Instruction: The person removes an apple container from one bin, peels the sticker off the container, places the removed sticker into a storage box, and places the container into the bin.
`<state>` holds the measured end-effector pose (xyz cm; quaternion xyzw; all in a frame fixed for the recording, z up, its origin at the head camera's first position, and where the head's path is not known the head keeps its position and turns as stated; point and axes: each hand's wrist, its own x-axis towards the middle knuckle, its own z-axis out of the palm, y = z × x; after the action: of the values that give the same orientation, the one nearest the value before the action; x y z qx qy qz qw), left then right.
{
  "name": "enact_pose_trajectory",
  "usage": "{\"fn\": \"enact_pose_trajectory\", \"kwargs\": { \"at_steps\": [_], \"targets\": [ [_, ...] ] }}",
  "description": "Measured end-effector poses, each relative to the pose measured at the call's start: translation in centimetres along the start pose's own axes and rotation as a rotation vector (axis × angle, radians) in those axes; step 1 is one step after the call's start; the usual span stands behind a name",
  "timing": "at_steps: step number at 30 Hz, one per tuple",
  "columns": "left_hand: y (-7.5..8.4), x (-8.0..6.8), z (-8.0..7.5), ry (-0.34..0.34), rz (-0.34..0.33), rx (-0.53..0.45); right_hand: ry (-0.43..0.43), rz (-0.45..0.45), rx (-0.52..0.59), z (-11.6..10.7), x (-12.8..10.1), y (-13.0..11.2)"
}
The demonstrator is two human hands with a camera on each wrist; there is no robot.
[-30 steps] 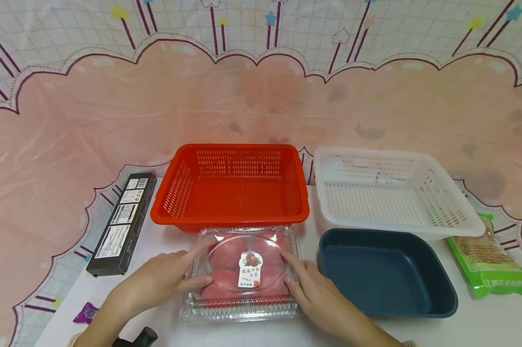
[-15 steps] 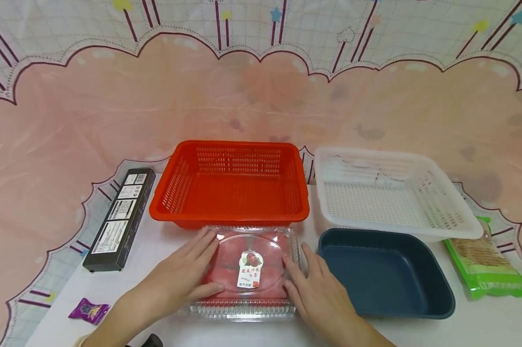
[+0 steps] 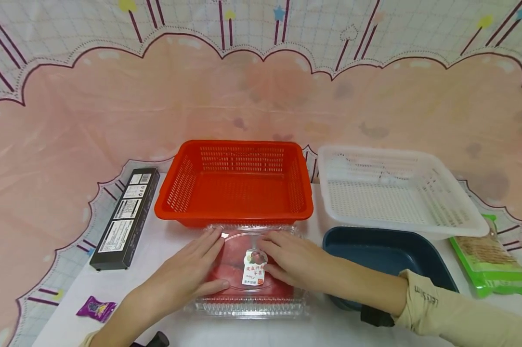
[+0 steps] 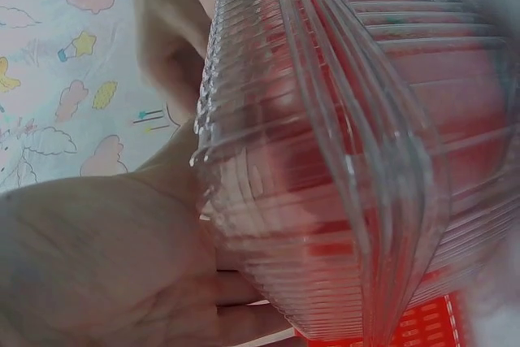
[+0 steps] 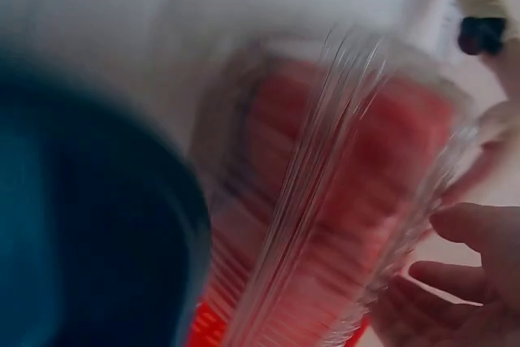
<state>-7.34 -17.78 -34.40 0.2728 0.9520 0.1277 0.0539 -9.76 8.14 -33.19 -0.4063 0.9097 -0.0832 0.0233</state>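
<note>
Now both hands, left hand (image 3: pixel 187 275); right hand (image 3: pixel 292 260), rest on clear box (image 3: pixel 282 304)

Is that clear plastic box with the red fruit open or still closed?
Closed. The clear box has its lid lying flat over the red fruit, label on top, and both the left hand and right hand rest on that lid.

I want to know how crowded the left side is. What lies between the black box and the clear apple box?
In the head view, only bare white tabletop lies between the black box and the clear apple box, apart from the left hand resting on that box.
</note>
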Motion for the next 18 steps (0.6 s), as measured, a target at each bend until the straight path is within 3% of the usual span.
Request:
{"fn": "enact_pose_trajectory", "kwargs": {
  "at_steps": [7, 18],
  "targets": [
    [0.0, 0.0, 0.1, -0.003, 0.002, 0.013, -0.081, -0.039, -0.085, -0.3, 3.0, -0.5],
    [-0.6, 0.7, 0.6, -0.04, 0.007, -0.056, -0.133, -0.011, -0.083, -0.4, 4.4, -0.9]
  ]
}}
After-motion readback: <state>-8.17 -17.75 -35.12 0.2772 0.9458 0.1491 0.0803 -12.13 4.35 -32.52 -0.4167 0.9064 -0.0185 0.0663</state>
